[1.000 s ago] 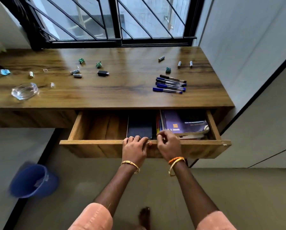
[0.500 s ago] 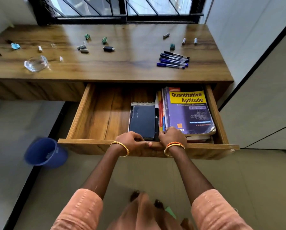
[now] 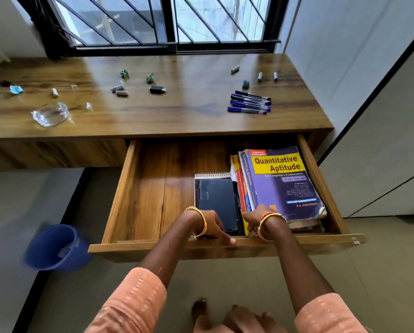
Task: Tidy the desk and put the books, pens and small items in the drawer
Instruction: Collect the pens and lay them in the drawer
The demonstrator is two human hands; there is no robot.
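Head view: both hands grip an open drawer

The left hand (image 3: 212, 227) and right hand (image 3: 257, 219) curl over the wooden drawer's front edge (image 3: 153, 246). Purple and dark books (image 3: 282, 183) lie inside; blue pens (image 3: 249, 104) rest on the wooden desk (image 3: 177, 111).

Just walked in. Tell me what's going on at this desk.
A person is tidying the desk. Both hands grip the front edge of the open drawer: left hand, right hand. Inside lie a dark notebook and a stack of books topped by "Quantitative Aptitude". The pens and small items are not yet in the drawer.
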